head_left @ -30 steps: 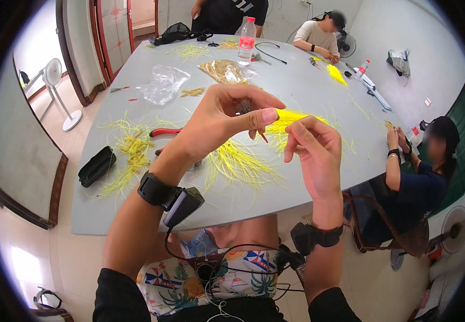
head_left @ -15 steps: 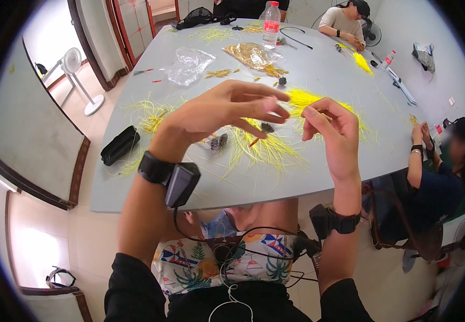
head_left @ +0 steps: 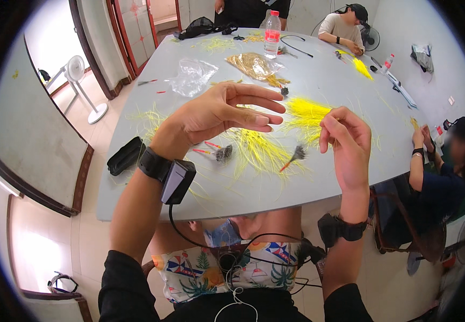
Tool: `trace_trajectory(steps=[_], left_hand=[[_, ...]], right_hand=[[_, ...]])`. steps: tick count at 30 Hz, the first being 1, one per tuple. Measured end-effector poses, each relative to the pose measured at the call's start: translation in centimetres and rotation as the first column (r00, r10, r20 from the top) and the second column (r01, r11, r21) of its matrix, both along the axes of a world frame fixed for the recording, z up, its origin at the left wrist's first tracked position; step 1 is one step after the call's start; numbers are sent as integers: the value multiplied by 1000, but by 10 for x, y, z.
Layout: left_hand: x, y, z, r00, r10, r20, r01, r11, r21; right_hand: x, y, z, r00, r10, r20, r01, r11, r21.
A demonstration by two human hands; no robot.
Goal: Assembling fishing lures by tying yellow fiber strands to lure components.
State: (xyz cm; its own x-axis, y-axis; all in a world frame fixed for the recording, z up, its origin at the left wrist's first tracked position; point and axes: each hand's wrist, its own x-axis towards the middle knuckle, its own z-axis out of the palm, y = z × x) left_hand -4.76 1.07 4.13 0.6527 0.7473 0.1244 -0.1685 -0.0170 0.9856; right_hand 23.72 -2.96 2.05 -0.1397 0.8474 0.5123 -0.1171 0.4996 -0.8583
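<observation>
My left hand [head_left: 235, 111] is held above the table with its fingers stretched and spread, nothing in it. To its right my right hand [head_left: 346, 131] is closed in a pinch; whatever sits between thumb and fingers is too small to make out. Below and between the hands is a dark bristly tuft with an orange stem [head_left: 298, 153]; I cannot tell whether it lies on the table or hangs. Bright yellow strands [head_left: 305, 110] lie behind my right fingers, and paler loose strands [head_left: 259, 153] lie under my left hand. Similar dark tufts [head_left: 223, 154] with orange-red stems rest by my left wrist.
A black open case [head_left: 125, 156] lies at the table's left edge. Farther back are a clear plastic bag [head_left: 192, 76], a bag of golden-brown pieces [head_left: 251, 65] and a water bottle [head_left: 272, 35]. One person [head_left: 440, 166] sits at the right, another [head_left: 345, 29] at the far right.
The tuft with the orange stem has shifted right and nearer from beneath my left fingers. My right hand has moved right, away from my left, whose fingers are now straighter.
</observation>
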Motion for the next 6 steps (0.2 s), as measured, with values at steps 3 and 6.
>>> trace_trajectory(steps=[3, 6], left_hand=[[-3, 1, -2, 1000, 15, 16, -15, 1000, -7], [-7, 4, -10, 999, 31, 16, -31, 999, -6]], right_hand=[[-3, -3, 3, 999, 32, -36, -32, 999, -12], [-7, -4, 2, 998, 38, -47, -39, 999, -13]])
